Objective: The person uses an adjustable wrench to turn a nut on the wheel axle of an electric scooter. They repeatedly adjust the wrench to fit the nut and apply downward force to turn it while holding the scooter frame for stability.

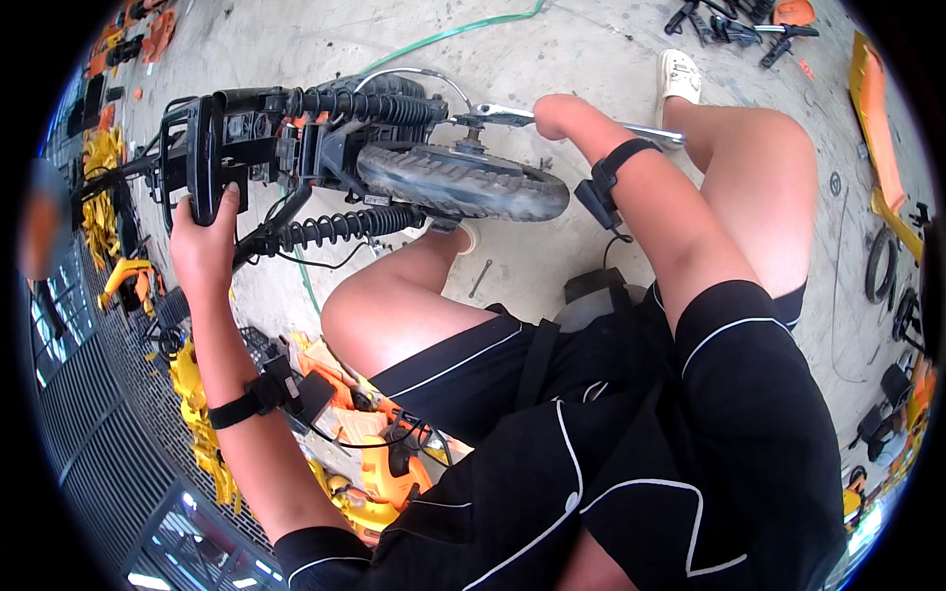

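Note:
A small motorbike-like vehicle, stripped to its black frame [258, 156], lies in front of me with its knobbly wheel [463, 182] toward me. My left hand [205, 236] is wrapped round a black curved bar [205, 163] of that frame, thumb on its right side. Closed round a long silver wrench [655, 132] is my right hand [564, 116]; most of its fingers are hidden from view. The wrench's far end reaches the axle [473, 133] beside the wheel. Black coil-spring shock absorbers [345, 229] flank the wheel.
A small loose spanner [480, 279] lies on the concrete between my legs. A green hose [448, 34] runs behind the vehicle. Orange and yellow plastic parts [389, 473] are piled at my left. More parts, a black tyre [880, 264] and an orange panel [875, 128] lie right.

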Tool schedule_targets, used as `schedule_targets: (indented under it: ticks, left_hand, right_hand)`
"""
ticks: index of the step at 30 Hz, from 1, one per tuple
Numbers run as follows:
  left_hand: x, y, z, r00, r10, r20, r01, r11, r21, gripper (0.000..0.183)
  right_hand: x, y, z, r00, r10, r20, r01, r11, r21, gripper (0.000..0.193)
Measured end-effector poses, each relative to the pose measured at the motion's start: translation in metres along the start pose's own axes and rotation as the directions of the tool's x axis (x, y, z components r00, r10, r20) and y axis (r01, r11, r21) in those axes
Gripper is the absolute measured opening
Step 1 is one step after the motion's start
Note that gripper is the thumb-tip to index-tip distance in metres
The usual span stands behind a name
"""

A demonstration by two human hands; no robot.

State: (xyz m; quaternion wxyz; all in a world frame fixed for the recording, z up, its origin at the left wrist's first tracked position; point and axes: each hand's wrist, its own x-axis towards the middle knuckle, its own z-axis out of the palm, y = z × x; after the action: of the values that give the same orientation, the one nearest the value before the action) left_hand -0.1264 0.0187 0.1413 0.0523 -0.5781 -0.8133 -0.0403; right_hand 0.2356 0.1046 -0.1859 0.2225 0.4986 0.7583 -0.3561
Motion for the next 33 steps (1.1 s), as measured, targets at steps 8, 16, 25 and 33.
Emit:
schedule_targets:
  ticks: [8, 16, 25, 33]
  left_hand:
    - [0.004, -0.012, 0.014, 0.996, -0.010, -0.086, 0.015, 0.998, 0.060, 0.070]
    - [0.001, -0.002, 0.005, 0.986, -0.139, 0.086, 0.143, 0.989, -0.043, 0.053]
    - [-0.001, 0.003, 0.005, 0.999, -0.042, -0.032, 0.042, 0.999, 0.012, 0.063]
    - [-0.001, 0.006, 0.000, 1.000, -0.011, -0.012, 0.011, 1.000, 0.012, 0.051]
  right_hand:
    - [0.098, 0.050, 0.101, 0.997, -0.035, -0.069, 0.050, 0.972, 0.231, 0.027]
    - [0.114, 0.058, 0.124, 0.995, -0.101, -0.012, 0.094, 0.868, 0.488, 0.018]
    - [0.067, 0.078, 0.133, 0.991, 0.054, -0.122, -0.010, 0.943, 0.333, 0.020]
    - [-0.001, 0.096, 0.107, 0.980, 0.195, -0.025, -0.182, 0.946, 0.267, 0.026]
